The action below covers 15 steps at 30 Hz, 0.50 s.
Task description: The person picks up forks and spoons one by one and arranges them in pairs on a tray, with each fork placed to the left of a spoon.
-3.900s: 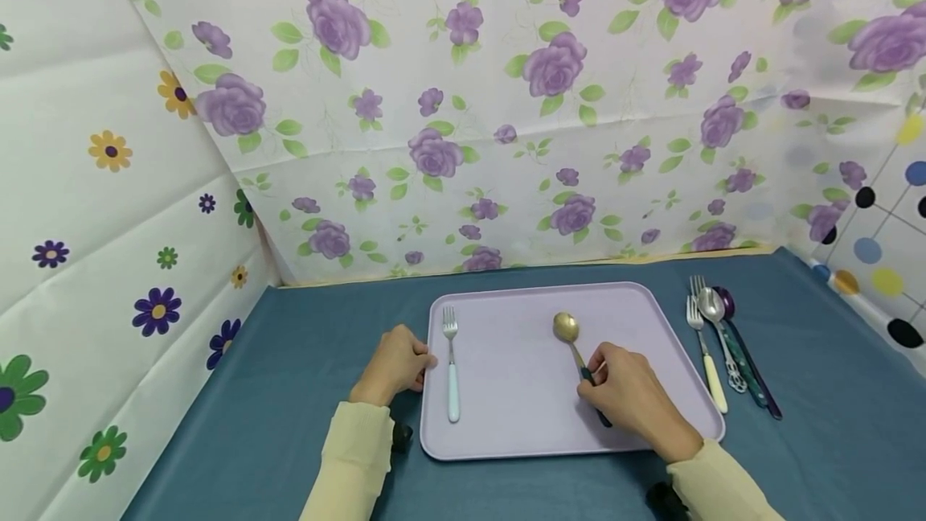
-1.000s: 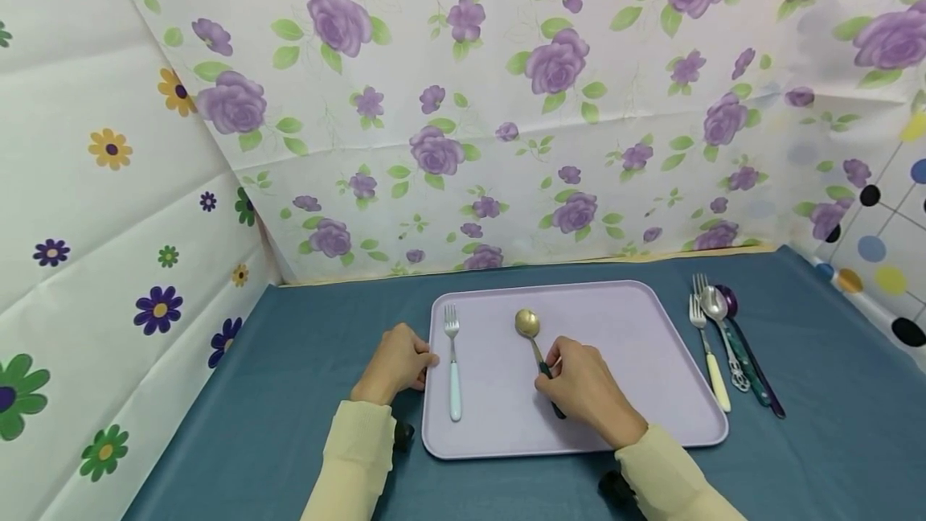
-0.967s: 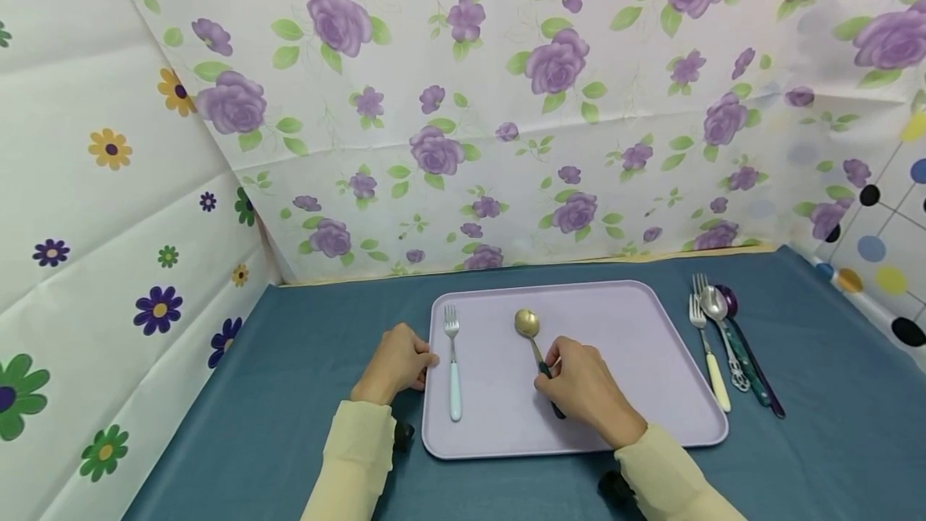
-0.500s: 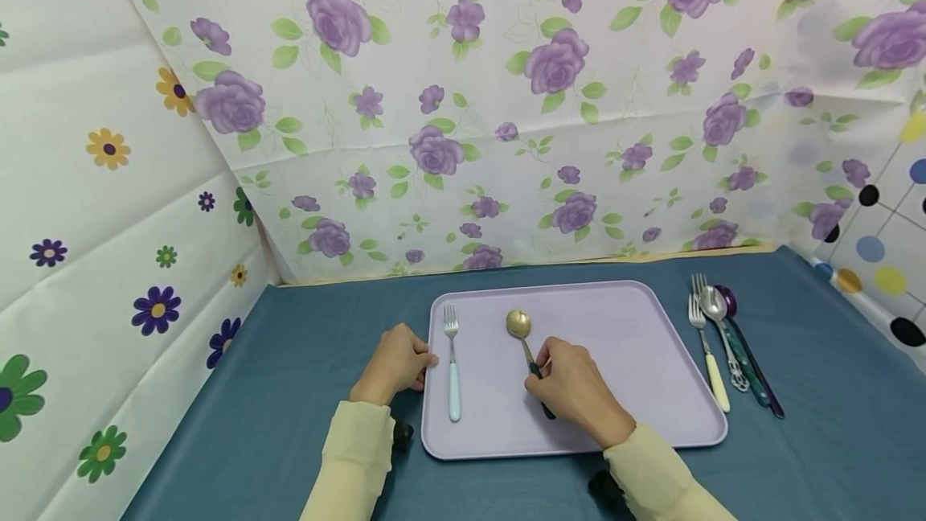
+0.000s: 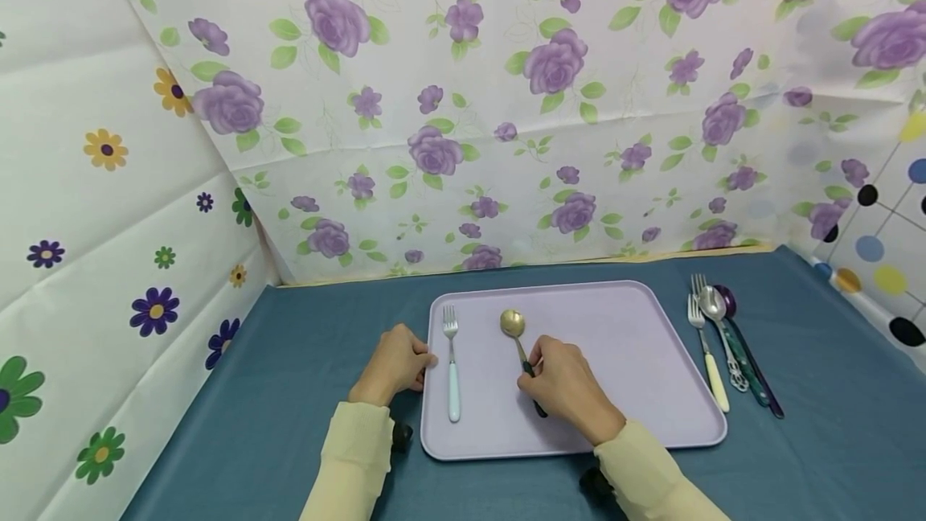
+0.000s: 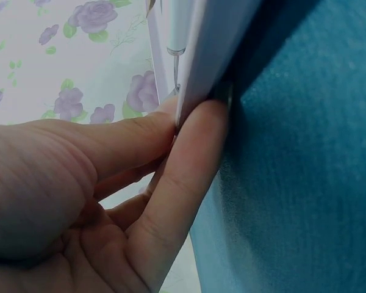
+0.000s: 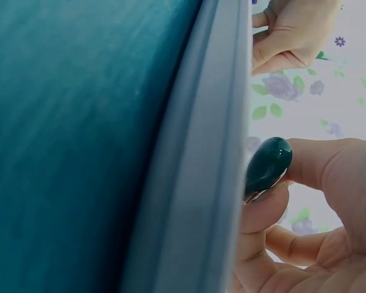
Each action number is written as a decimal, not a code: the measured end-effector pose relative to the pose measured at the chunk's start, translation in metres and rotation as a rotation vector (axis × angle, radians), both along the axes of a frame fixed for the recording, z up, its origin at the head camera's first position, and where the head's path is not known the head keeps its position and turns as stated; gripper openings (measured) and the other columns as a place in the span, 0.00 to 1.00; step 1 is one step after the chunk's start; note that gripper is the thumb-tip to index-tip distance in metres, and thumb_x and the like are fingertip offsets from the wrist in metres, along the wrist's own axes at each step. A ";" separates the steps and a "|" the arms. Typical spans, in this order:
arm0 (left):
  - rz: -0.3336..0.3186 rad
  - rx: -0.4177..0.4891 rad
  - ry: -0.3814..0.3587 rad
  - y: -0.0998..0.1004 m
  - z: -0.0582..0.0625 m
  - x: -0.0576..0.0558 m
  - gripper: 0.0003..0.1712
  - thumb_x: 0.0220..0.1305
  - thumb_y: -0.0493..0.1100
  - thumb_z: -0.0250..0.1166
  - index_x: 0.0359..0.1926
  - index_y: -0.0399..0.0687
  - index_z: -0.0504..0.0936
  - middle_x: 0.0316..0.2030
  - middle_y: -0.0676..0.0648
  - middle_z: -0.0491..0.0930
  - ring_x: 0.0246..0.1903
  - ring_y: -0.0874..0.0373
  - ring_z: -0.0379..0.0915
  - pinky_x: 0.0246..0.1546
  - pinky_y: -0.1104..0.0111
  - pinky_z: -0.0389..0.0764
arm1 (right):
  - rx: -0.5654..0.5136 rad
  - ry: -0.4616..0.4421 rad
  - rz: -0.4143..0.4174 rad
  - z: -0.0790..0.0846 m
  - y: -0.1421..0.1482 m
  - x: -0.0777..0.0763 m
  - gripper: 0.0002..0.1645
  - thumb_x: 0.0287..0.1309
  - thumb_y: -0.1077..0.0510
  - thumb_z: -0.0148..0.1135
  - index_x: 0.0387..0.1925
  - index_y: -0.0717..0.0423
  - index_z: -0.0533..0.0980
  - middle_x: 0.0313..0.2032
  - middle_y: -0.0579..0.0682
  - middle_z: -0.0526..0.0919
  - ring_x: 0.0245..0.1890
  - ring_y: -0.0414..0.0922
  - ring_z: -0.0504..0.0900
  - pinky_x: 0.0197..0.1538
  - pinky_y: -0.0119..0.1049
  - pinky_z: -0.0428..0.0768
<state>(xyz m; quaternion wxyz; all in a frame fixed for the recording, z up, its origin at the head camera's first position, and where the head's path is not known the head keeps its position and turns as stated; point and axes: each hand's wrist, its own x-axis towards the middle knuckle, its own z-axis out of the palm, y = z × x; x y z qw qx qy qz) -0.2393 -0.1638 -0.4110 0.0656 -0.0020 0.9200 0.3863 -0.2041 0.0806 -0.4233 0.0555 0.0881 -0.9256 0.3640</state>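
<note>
My right hand (image 5: pixel 567 383) pinches the dark green handle of a gold-bowled spoon (image 5: pixel 513 323) over the middle-left of a lilac tray (image 5: pixel 615 360). In the right wrist view the rounded green end of the spoon (image 7: pixel 269 166) shows between thumb and fingers. My left hand (image 5: pixel 394 364) grips the tray's left edge. The left wrist view has its thumb above the tray rim (image 6: pixel 198 67) and a finger underneath. A fork with a pale blue handle (image 5: pixel 453 384) lies along the tray's left side, parallel to that edge.
Right of the tray, on the blue cloth (image 5: pixel 318 320), lie a fork with a cream handle (image 5: pixel 714 380), a silver spoon (image 5: pixel 712 304), a purple spoon (image 5: pixel 727 300) and a green-handled fork (image 5: pixel 755 388). A flowered sheet (image 5: pixel 506 207) stands behind.
My right hand has carried the spoon leftward across the tray, closer to the blue-handled fork. The left hand stays at the tray's edge.
</note>
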 end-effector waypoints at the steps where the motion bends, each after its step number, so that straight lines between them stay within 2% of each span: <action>1: 0.001 0.000 -0.001 0.000 0.000 0.000 0.07 0.60 0.32 0.66 0.39 0.33 0.86 0.26 0.42 0.82 0.19 0.58 0.78 0.21 0.67 0.84 | 0.001 0.003 0.000 0.000 -0.001 0.000 0.09 0.45 0.65 0.67 0.27 0.60 0.74 0.18 0.45 0.74 0.18 0.40 0.70 0.19 0.33 0.71; 15: 0.004 -0.004 -0.008 0.000 0.000 -0.001 0.07 0.60 0.32 0.66 0.37 0.34 0.87 0.26 0.42 0.83 0.18 0.58 0.78 0.21 0.67 0.84 | -0.011 0.007 0.033 0.001 -0.016 0.000 0.09 0.46 0.65 0.67 0.27 0.60 0.73 0.16 0.45 0.73 0.17 0.40 0.70 0.18 0.32 0.71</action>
